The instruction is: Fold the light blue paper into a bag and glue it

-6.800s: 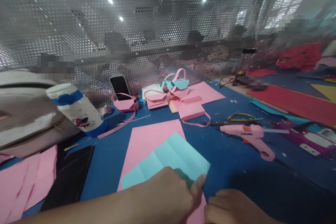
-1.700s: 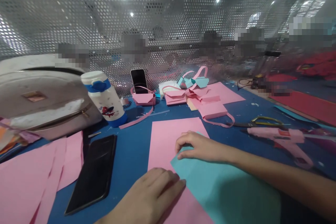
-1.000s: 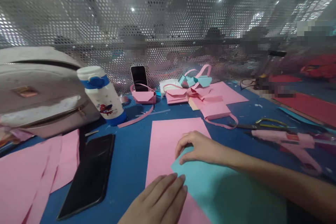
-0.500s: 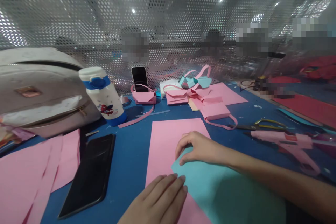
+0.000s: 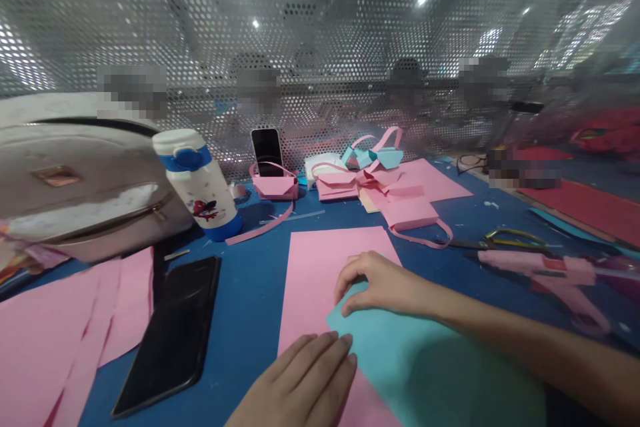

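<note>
A teal sheet (image 5: 400, 360) lies slanted over a pink sheet (image 5: 315, 267) on the blue table. My left hand (image 5: 305, 380) rests flat, fingers stretched out, on the pink sheet with its fingertips at the teal sheet's left edge. Curled around the teal sheet's upper left corner is my right hand (image 5: 370, 283), its thumb and fingers closed on the paper. The pink sheet's lower part is partly hidden by the teal sheet and my left hand.
Left: pink papers (image 5: 45, 320), a black phone (image 5: 173, 333), a bottle (image 5: 200, 187), a backpack (image 5: 100, 180). Behind: small pink paper bags (image 5: 275, 187) and an upright phone (image 5: 267, 150). Right: scissors (image 5: 515, 239), a pink glue gun (image 5: 540, 267), red paper (image 5: 590, 207).
</note>
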